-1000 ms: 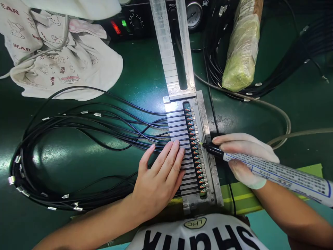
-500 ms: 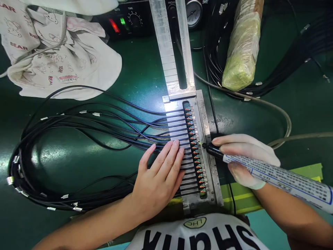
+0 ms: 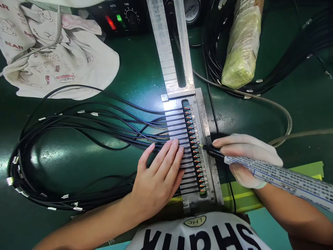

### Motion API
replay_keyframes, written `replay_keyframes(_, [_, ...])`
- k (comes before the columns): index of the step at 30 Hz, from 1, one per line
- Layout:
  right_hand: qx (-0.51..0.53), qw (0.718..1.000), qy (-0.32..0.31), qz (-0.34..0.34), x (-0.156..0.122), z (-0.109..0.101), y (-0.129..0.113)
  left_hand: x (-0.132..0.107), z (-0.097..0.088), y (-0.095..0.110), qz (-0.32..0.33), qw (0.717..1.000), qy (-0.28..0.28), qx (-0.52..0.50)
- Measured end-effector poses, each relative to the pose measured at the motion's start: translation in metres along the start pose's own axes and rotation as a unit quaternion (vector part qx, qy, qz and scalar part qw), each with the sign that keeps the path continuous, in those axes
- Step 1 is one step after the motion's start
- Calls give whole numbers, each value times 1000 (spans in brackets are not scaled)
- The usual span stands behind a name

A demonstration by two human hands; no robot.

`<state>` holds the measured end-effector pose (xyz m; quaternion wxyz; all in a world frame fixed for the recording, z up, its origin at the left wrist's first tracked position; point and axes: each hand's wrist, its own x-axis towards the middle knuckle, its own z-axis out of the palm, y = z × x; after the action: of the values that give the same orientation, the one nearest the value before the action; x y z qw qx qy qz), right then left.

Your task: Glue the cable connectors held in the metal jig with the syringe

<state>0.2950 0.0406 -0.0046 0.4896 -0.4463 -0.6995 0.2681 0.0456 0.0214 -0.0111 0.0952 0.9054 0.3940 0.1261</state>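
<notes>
My left hand (image 3: 158, 177) lies flat, fingers stretched out, pressing on black cables (image 3: 109, 123) where they enter a metal fixture (image 3: 205, 114). The fixture holds a row of several cable ends with coloured wires. My right hand (image 3: 247, 156), with white finger covers, grips a long dispensing syringe (image 3: 281, 175) printed with text. Its black nozzle tip touches a wire end near the middle of the row.
A white printed cloth bag (image 3: 59, 59) lies at the back left. A control box with red and green lights (image 3: 119, 17) and a gauge stands behind. A plastic-wrapped bundle (image 3: 241, 45) rests on more black cables at the back right. A grey hose (image 3: 283, 118) curves right.
The syringe tip and my right hand have crept slightly down the row. My left hand stays flat on the cables.
</notes>
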Motion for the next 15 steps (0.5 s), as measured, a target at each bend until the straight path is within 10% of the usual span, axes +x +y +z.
replay_keyframes(15, [17,998,36,-43,-5,-2,2,-2,0,-1,6,1000,7,-1])
